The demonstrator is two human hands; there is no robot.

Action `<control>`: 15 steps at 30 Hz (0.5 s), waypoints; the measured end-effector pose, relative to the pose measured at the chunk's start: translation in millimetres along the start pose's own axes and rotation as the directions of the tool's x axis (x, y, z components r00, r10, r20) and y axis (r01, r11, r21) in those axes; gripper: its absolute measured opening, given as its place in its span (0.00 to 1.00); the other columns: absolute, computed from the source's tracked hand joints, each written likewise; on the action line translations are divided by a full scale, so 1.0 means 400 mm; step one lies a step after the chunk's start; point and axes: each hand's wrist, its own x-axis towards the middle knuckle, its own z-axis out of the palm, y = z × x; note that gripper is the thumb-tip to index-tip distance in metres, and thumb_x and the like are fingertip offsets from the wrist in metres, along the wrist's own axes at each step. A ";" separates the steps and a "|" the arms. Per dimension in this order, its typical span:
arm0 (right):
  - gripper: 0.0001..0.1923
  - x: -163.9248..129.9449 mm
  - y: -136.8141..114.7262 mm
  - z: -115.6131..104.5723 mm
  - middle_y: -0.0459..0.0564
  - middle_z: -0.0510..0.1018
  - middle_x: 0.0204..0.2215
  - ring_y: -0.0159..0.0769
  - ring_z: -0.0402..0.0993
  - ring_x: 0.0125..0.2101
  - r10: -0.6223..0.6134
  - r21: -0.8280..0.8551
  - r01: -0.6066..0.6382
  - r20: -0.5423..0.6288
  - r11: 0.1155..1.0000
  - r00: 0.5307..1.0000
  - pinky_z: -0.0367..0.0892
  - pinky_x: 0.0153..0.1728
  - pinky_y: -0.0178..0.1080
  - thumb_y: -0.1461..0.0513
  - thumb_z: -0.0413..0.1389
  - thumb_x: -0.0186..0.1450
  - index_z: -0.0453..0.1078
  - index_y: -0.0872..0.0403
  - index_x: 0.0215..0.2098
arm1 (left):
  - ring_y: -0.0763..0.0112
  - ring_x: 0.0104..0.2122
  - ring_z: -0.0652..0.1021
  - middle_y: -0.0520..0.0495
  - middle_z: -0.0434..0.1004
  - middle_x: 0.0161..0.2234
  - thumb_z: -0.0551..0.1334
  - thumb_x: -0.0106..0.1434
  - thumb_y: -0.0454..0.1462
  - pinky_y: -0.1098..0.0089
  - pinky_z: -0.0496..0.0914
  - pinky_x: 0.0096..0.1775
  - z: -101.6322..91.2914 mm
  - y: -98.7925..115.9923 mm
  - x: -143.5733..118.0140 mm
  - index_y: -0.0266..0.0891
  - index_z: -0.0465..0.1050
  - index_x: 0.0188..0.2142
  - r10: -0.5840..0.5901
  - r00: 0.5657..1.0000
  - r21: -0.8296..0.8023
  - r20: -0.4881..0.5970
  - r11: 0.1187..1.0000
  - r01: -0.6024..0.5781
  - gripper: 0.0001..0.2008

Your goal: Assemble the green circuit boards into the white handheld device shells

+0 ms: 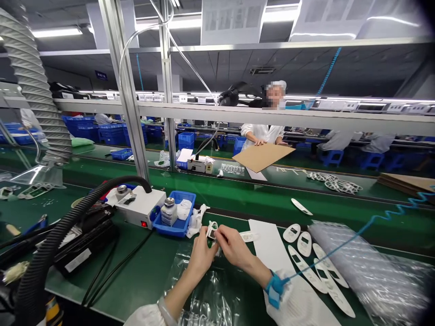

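Note:
My left hand (203, 251) is closed around a small white plastic part (212, 227) with an opening in it, held up above the bench. The fingers of my right hand (234, 246) pinch at the same part from the right side. A bit of green shows between the hands, too small to make out. A blue wrist strap (274, 290) with a coiled cord is on my right wrist. Just behind my right hand lies a flat white oval piece (248, 236). Under my forearms is a clear plastic bag (209, 296).
A blue tray (175, 229) holds a bottle and white cloth, beside a white box (141, 206) with a red switch. Several white oval covers (306, 267) lie by white paper (270, 244) and bubble wrap (370, 271). A black hose (68, 231) arches left. Across the belt, a person handles cardboard (263, 157).

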 end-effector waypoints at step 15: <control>0.20 0.042 0.148 0.030 0.48 0.73 0.17 0.38 0.71 0.24 0.288 -0.427 -0.230 0.077 0.875 0.955 0.55 0.23 0.35 0.54 0.63 0.52 0.61 0.53 0.13 | 0.72 0.15 0.71 0.61 0.66 0.19 0.61 0.57 0.44 0.74 0.65 0.17 -0.123 -0.065 -0.036 0.43 0.59 0.41 -0.131 0.987 -0.047 -0.098 0.991 0.127 0.15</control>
